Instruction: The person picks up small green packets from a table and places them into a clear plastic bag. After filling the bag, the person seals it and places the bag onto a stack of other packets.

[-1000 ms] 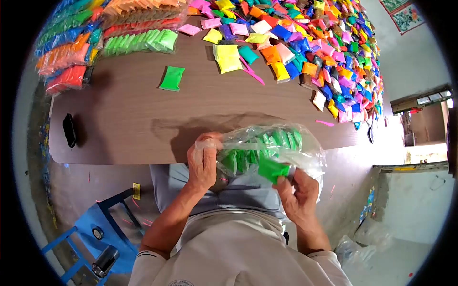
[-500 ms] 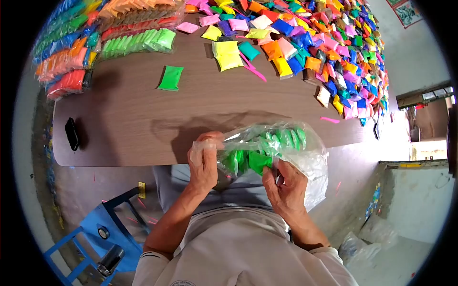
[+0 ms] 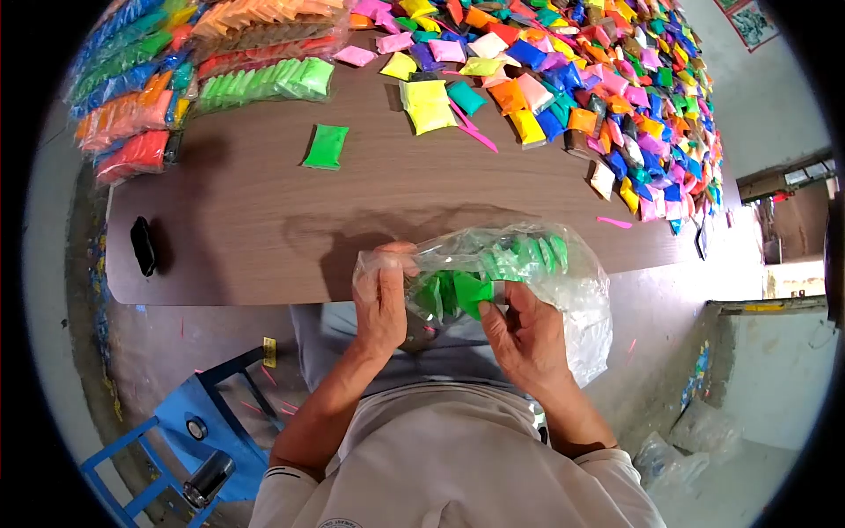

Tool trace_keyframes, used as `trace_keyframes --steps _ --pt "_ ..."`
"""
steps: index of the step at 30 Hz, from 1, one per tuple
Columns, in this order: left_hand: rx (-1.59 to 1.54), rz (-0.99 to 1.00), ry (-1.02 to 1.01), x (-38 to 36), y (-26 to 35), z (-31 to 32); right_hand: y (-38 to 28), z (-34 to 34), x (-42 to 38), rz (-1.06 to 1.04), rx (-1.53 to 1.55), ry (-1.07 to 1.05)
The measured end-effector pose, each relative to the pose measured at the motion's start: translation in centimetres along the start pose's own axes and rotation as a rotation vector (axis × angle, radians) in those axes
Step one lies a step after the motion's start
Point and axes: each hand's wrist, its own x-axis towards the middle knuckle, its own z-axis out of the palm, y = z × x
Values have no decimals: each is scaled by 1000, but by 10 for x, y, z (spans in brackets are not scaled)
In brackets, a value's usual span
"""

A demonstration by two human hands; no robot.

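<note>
Head view: a green packet at the mouth of a clear bag
The left hand has its grip clamped on the bag's edge, apparently to hold it open; the right hand pinches the packet, near the desk.

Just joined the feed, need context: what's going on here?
A person's left hand holds the edge of a clear plastic bag while the right hand pinches a bright green, pillow-shaped packet at its opening. More green packets are inside. On the brown wood-grain table lie a lone green plastic packet, a big heap of mixed-colour packets and, far left, bagged rows of coloured packets.
</note>
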Motion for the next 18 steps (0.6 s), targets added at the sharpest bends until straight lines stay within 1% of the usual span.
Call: trace_keyframes --steps 2,5,8,11,14,18 --pt "0 -10 5 1 3 0 1 7 -2 -111 -63 55" --pt "-61 -93 36 -1 3 3 1 14 -6 -46 14 -7" --pt "-4 -95 23 -1 1 2 1 17 -5 -32 111 -47" --pt "-21 -119 39 0 6 2 1 14 -5 67 198 -112" --pt "-28 -172 20 -1 7 -1 -5 5 0 255 349 -198" --pt "-28 -200 75 0 9 3 -6 4 4 312 419 -258"
